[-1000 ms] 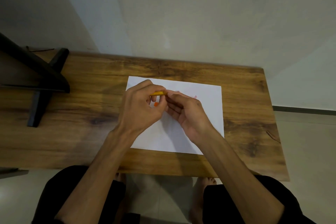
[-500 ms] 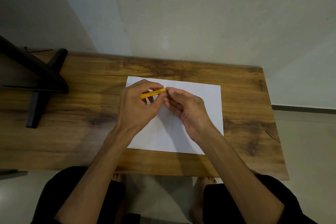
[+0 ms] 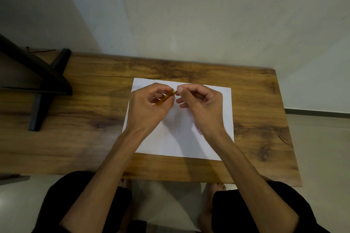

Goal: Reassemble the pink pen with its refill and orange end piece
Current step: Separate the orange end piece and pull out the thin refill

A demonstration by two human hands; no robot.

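Since the earlier frame, both hands have drawn slightly apart. Left hand grips the orange-yellow pen piece; right hand pinches closed at its tip, contents unclear, above white paper mid-frame on the wooden surface.

A wooden table stands against a plain pale wall.

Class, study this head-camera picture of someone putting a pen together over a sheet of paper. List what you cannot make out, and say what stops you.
Head view only:
- Yellow-orange piece: mostly covered by the left hand; its full length is hidden.
- Whatever the right hand pinches: too small, covered by fingertips.
- Pink object on the paper: mostly hidden under the right wrist.
- Dark stand: cut off by the left edge.
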